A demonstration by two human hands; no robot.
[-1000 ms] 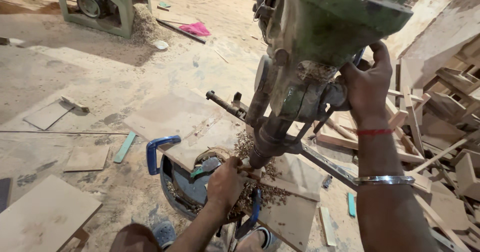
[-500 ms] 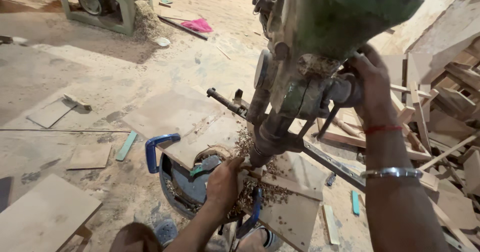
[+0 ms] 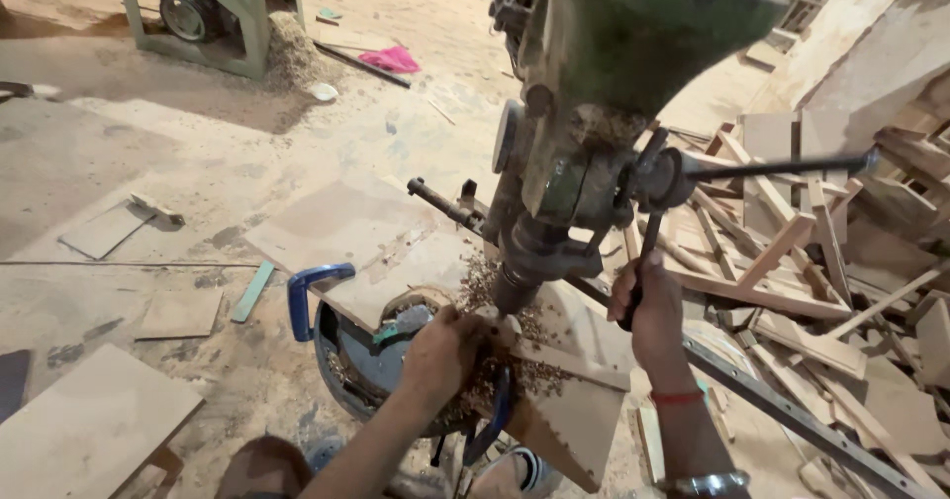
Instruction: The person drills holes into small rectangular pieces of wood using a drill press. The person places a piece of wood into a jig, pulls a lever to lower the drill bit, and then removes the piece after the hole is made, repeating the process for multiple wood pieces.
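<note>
Head view: right hand has dropped lower, gripping the feed lever.

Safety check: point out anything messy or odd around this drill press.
Wood shavings are heaped on the board around the drill spindle, right beside the left hand. Offcuts lie jumbled on the right.

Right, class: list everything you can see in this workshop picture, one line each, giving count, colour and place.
Drill press: one, green, centre top.
Feed handle: one, black, right of the spindle.
Wooden workpiece: one, tan, under the spindle.
Wood shavings: a scatter, brown, around the workpiece.
Clamp: one, blue, left of the round table.
Scrap wood pile: many pieces, pale, right.
Green machine: one, top left.
Pink cloth: one, on the floor.
Left hand: on the workpiece.
Right hand: gripping the feed handle.
</note>
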